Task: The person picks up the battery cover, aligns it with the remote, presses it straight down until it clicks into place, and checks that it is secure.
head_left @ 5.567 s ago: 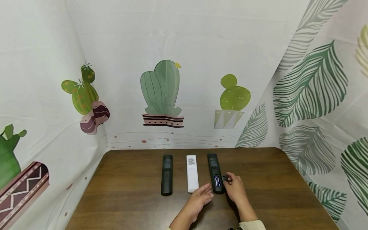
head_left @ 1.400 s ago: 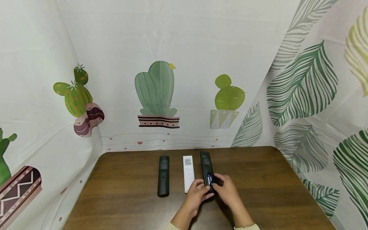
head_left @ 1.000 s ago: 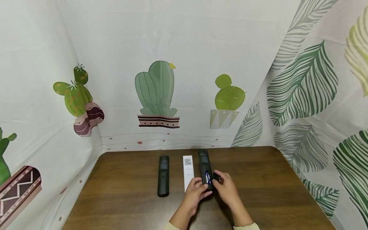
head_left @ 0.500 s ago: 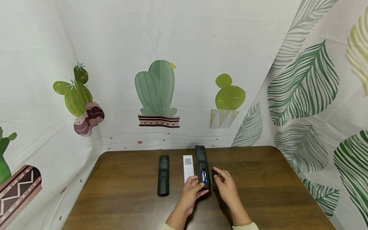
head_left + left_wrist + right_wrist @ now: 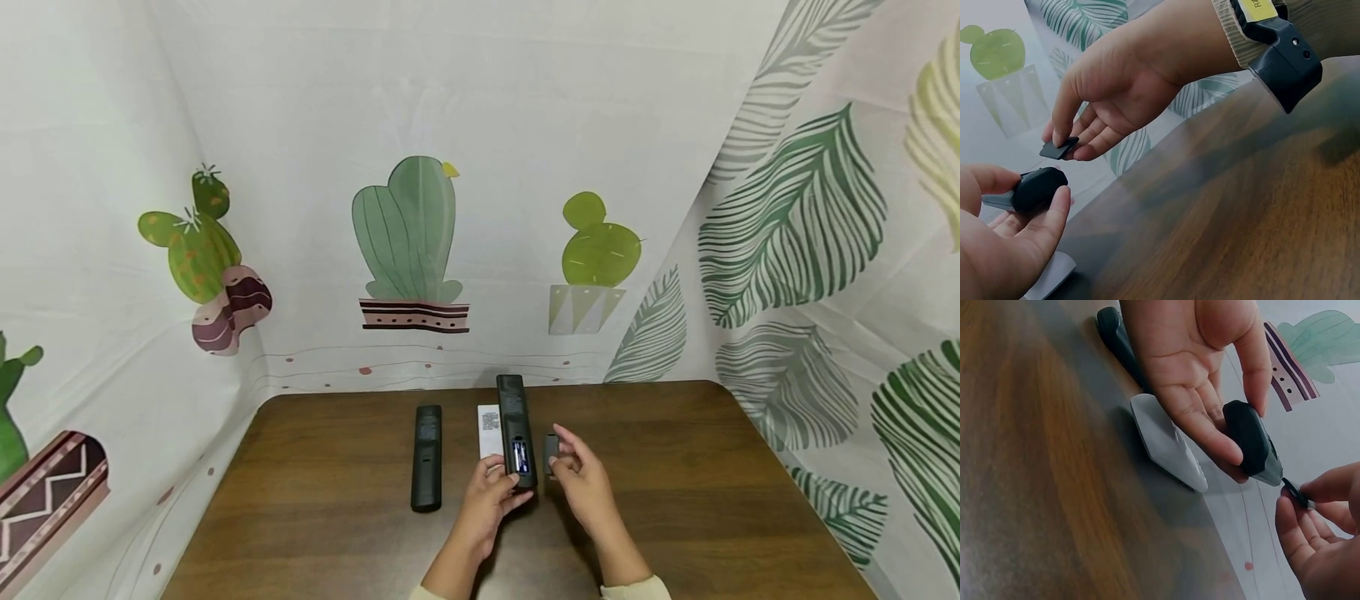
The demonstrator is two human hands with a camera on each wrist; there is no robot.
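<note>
My left hand (image 5: 480,510) grips the lower end of a black remote control (image 5: 511,404), thumb on top and fingers underneath. It is raised off the table, back side up. Its battery compartment is uncovered, with blue batteries (image 5: 521,457) inside. Just to the right, my right hand (image 5: 589,493) pinches a small dark battery cover (image 5: 551,448) between thumb and fingers. In the left wrist view, the cover (image 5: 1059,149) is held apart from the remote's rounded end (image 5: 1040,189). The right wrist view shows the thin cover (image 5: 1295,492) edge-on near the remote (image 5: 1249,440).
A white remote control (image 5: 489,427) lies on the brown wooden table (image 5: 337,483), partly hidden behind the held remote and left hand. Farther left lies another black remote control (image 5: 427,467), back side up. A cloth (image 5: 510,125) printed with cacti and leaves hangs behind the table.
The left hand, earlier open beside the black remote control, has gripped it, lifted it off the table and carried it left. The right hand has drawn the battery cover away from the compartment.
</note>
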